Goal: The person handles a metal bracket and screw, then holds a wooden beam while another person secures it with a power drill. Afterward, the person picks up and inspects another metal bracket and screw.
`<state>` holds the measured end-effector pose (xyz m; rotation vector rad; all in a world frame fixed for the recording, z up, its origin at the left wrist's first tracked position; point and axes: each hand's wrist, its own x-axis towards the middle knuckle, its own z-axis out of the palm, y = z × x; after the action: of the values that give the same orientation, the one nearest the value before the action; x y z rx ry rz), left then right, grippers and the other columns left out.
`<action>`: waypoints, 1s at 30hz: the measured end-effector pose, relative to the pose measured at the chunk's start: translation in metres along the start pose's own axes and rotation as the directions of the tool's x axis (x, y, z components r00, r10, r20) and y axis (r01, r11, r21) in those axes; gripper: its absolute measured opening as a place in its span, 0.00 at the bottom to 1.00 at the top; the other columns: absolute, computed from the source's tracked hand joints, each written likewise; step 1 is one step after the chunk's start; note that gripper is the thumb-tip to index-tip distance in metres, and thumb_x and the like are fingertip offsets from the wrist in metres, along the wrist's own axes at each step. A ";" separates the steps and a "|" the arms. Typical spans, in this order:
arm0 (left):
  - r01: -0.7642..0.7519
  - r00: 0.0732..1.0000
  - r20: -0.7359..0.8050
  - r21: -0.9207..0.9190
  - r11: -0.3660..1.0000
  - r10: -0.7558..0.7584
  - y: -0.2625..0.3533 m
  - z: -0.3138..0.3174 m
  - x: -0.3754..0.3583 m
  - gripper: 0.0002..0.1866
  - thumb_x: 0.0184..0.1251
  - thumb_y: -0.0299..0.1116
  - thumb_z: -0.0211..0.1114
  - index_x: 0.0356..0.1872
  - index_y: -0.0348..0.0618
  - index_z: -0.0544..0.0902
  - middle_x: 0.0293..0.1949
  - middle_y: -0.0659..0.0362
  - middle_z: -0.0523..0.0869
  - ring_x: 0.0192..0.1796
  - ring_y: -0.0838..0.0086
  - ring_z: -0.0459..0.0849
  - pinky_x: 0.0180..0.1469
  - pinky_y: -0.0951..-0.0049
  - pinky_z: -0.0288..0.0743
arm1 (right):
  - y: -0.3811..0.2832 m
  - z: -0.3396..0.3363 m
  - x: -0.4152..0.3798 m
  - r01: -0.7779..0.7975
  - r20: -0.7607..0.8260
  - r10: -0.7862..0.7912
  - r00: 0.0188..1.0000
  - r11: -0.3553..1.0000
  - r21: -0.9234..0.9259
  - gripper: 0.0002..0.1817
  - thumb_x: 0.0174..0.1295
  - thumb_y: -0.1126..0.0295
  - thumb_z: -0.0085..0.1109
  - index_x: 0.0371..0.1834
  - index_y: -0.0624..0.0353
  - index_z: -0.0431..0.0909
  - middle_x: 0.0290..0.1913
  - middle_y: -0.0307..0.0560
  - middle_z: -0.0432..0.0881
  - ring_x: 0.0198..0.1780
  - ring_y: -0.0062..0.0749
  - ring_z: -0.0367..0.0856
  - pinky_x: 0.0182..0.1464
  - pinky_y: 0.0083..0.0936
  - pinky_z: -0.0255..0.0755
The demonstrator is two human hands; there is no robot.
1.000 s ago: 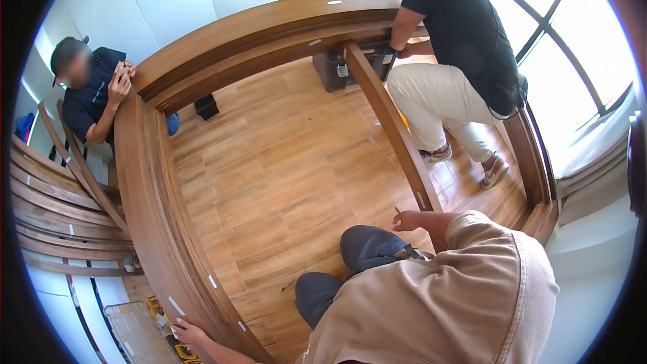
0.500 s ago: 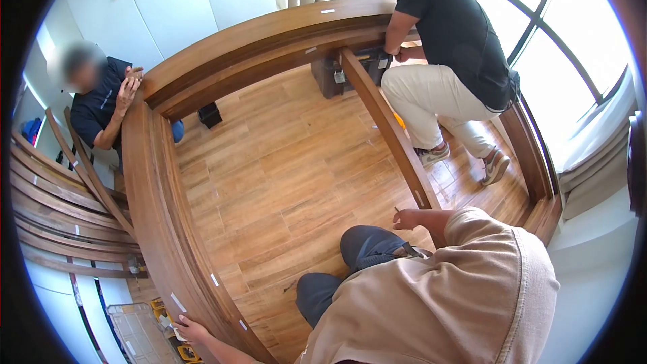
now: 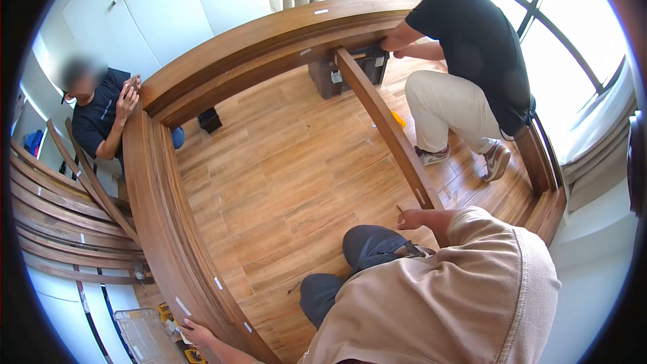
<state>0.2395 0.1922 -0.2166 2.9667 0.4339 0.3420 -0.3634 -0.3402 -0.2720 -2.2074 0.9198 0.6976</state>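
Observation:
A large brown wooden bed frame (image 3: 151, 229) surrounds the floor in front of me. At its near left corner my left hand (image 3: 197, 333) grips the outer edge of the side rail. My right hand (image 3: 412, 220) is closed around a short, thin stick-like piece (image 3: 399, 208), too small to name. That hand is beside the near end of the wooden center beam (image 3: 381, 118), which runs across the frame to the far rail. White label strips (image 3: 182, 306) are stuck on the rails.
One co-worker (image 3: 101, 108) stands at the far left corner, hands raised at the frame. Another co-worker (image 3: 472, 54) bends over the far right. Curved wooden slats (image 3: 67, 219) lie at left, above a clear case (image 3: 138, 334). A dark toolbox (image 3: 350, 71) sits beneath the far rail.
The co-worker at the far right has shifted right, with the knee moving away from the center beam. The view has tilted slightly. My hands stay in nearly the same places.

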 end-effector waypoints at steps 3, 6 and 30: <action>0.011 1.000 0.018 -0.006 1.000 -0.011 0.005 -0.009 -0.004 0.36 0.66 0.64 0.37 0.67 0.51 0.62 0.64 0.57 0.68 0.66 0.62 0.64 0.63 0.51 0.56 | 0.006 0.006 0.003 0.002 -0.005 -0.002 1.000 1.000 -0.010 0.25 0.56 0.47 0.50 0.43 0.57 0.80 0.48 0.58 0.78 0.52 0.52 0.75 0.54 0.40 0.68; 0.002 1.000 0.012 -0.012 1.000 -0.002 0.005 -0.009 -0.004 0.35 0.66 0.64 0.37 0.66 0.52 0.62 0.64 0.57 0.69 0.65 0.61 0.66 0.63 0.52 0.57 | 0.000 -0.001 0.003 -0.071 0.101 0.072 0.992 0.997 -0.012 0.28 0.55 0.45 0.54 0.50 0.55 0.77 0.53 0.56 0.76 0.57 0.49 0.72 0.59 0.37 0.65; 0.007 1.000 0.004 -0.033 0.999 -0.006 0.010 -0.016 -0.006 0.34 0.66 0.63 0.37 0.65 0.51 0.65 0.61 0.54 0.72 0.61 0.58 0.70 0.61 0.54 0.59 | -0.009 -0.004 -0.001 -0.089 0.035 0.088 0.996 0.995 0.041 0.28 0.55 0.47 0.52 0.49 0.59 0.77 0.52 0.59 0.76 0.55 0.51 0.73 0.57 0.39 0.66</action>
<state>0.2325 0.1825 -0.2011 2.9329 0.4331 0.3397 -0.3565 -0.3377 -0.2653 -2.1227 1.0117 0.7467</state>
